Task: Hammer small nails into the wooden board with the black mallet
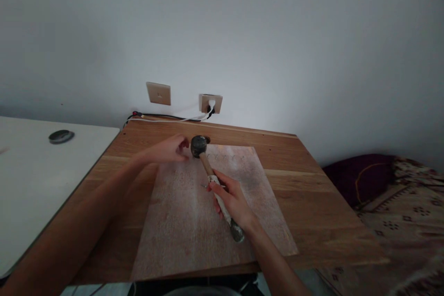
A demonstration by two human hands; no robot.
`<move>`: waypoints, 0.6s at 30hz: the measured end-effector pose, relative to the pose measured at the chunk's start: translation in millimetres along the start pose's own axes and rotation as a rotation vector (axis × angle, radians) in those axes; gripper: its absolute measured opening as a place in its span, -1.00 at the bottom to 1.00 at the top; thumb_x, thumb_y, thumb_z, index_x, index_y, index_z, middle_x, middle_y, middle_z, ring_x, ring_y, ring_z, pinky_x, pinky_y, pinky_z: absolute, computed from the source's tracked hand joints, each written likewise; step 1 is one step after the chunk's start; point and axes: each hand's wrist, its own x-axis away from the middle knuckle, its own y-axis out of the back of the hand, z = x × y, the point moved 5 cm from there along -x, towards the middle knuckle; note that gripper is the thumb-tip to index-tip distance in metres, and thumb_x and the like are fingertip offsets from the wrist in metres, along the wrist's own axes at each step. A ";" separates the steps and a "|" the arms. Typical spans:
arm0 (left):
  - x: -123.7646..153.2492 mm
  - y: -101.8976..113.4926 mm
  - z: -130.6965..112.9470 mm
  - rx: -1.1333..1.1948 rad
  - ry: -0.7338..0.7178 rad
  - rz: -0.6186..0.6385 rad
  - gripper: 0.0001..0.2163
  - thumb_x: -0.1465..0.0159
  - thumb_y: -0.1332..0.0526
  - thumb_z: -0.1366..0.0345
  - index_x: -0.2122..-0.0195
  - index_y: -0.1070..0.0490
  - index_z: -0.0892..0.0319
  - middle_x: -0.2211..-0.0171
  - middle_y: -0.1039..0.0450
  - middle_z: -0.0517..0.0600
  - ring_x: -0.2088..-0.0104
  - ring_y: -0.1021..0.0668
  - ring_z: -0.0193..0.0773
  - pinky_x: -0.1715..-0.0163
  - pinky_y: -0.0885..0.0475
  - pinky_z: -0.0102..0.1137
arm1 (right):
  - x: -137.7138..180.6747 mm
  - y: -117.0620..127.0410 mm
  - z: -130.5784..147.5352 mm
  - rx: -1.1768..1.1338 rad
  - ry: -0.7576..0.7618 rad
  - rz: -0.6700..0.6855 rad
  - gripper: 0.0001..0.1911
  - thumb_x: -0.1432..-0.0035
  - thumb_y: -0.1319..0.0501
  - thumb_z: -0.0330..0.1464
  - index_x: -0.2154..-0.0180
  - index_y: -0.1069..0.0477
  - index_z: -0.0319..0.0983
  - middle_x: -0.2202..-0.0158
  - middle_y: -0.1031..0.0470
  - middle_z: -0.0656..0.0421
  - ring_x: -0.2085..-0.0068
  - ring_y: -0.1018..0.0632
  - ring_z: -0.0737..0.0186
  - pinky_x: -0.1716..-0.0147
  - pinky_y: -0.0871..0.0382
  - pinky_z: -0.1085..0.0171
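Note:
My right hand (231, 196) is wrapped round the handle of a mallet (199, 146) with a dark round head and a pale, worn grip. A thin metal piece (204, 186), perhaps a nail, sticks out by its fingers. Just left of the mallet head is my left hand (171, 149), fingers curled and thumb apart from them, with nothing visible between. Beneath both hands lies a flat, stained board (187, 226). Along its far edge runs a row of several small thin marks or bent pieces (225, 157), too small to name. The head hides the board right under it.
The board rests on a wooden table (294, 194) against a white wall. Cables (166, 118) run along the back to a wall socket (210, 103). At left, a white table (45, 185) carries a dark round object (61, 136). Patterned fabric (409, 208) lies at right.

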 end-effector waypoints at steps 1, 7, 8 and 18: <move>5.9 6.5 -6.7 -0.059 -0.008 0.063 -0.77 -0.10 -0.33 0.21 0.25 -0.44 0.18 0.27 -0.56 0.01 0.27 -0.57 -0.16 0.29 -0.43 -0.37 | -0.7 0.7 -0.8 -0.004 -0.008 -0.002 -0.50 -0.20 -0.25 -0.13 -0.13 -0.45 -0.17 0.31 -0.48 0.25 0.69 -0.36 0.49 0.83 -0.25 0.46; 51.2 -26.6 -78.8 -0.426 -0.258 0.149 -0.88 -0.28 -0.24 0.39 0.16 -0.45 0.15 0.18 -0.58 0.02 0.17 -0.61 -0.17 0.15 -0.44 -0.34 | -0.6 8.1 -4.7 -0.027 -0.032 -0.057 -0.44 -0.13 -0.29 -0.07 -0.10 -0.46 -0.20 0.36 -0.50 0.25 0.71 -0.35 0.48 0.84 -0.26 0.45; 56.8 -43.9 -90.8 -0.515 -0.349 0.117 -0.86 -0.31 -0.22 0.42 0.12 -0.46 0.16 0.15 -0.58 0.05 0.10 -0.60 -0.13 0.09 -0.44 -0.31 | 0.1 10.4 -5.7 -0.026 -0.037 -0.072 -0.42 -0.13 -0.30 -0.06 -0.11 -0.46 -0.21 0.41 -0.49 0.27 0.71 -0.35 0.46 0.84 -0.26 0.45; 53.3 -68.0 -77.4 -0.507 -0.455 -0.066 -0.86 -0.34 -0.21 0.43 0.18 -0.54 0.09 0.25 -0.60 0.02 0.16 -0.60 -0.15 0.07 -0.44 -0.28 | 11.2 21.9 1.8 -0.044 -0.029 -0.126 -0.40 -0.17 -0.30 0.02 -0.07 -0.44 -0.25 0.68 -0.31 0.39 0.73 -0.30 0.39 0.82 -0.21 0.46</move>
